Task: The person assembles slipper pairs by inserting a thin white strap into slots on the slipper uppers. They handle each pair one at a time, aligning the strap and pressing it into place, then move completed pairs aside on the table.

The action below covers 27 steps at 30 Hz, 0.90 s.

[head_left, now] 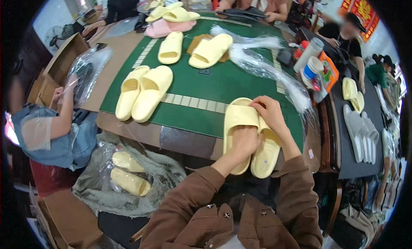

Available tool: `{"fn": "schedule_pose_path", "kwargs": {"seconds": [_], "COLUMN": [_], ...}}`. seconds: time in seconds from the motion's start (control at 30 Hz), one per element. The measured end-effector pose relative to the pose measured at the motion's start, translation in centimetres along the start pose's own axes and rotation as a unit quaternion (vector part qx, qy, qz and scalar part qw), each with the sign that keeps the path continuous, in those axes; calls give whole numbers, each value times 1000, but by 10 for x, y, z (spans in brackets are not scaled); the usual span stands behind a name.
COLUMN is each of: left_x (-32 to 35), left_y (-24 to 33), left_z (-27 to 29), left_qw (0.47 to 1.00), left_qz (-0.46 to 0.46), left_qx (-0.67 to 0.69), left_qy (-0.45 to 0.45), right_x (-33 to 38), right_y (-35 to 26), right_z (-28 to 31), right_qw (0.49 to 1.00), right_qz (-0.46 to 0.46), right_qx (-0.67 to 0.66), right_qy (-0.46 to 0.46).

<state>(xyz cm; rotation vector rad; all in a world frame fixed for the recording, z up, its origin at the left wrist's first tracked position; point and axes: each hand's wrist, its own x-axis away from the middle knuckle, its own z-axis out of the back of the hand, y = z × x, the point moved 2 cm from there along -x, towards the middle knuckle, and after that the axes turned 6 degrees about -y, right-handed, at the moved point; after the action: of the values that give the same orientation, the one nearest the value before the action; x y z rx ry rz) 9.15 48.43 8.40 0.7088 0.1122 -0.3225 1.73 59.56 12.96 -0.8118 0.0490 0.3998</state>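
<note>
Two pale yellow slide sandals lie side by side at the near edge of the green table [223, 83]. My left hand [243, 142] presses on the left sandal [238, 120], fingers inside its strap. My right hand [269, 113] pinches the strap edge where that sandal meets the right sandal [266, 152]. Both forearms are in brown sleeves.
Another yellow pair [143, 92] lies at the left of the table, with single yellow sandals [171, 47] [210, 50] and a pink pair [167, 28] farther back. Crumpled clear plastic bags [266, 66] lie at the right. Other people sit around. Bagged sandals [128, 180] rest at lower left.
</note>
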Motion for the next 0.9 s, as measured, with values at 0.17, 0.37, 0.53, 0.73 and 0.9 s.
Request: {"fn": "schedule_pose_path", "kwargs": {"seconds": [0.17, 0.37, 0.53, 0.73, 0.9], "left_x": [3, 34, -18, -100, -94], "left_y": [3, 27, 17, -19, -23], "left_z": [19, 65, 84, 38, 21], "left_qw": [991, 995, 981, 981, 949], "left_qz": [22, -98, -130, -45, -40], "left_qx": [99, 13, 82, 188, 313], "left_qy": [-85, -5, 120, -26, 19], "right_x": [5, 3, 1, 6, 12], "right_y": [8, 13, 3, 3, 6], "right_z": [-5, 0, 14, 4, 2], "right_qw": [989, 971, 969, 971, 974], "right_qz": [-38, -76, 5, 13, 16], "right_qx": [-102, -178, -163, -144, -83], "right_qy": [100, 140, 186, 193, 210]}}
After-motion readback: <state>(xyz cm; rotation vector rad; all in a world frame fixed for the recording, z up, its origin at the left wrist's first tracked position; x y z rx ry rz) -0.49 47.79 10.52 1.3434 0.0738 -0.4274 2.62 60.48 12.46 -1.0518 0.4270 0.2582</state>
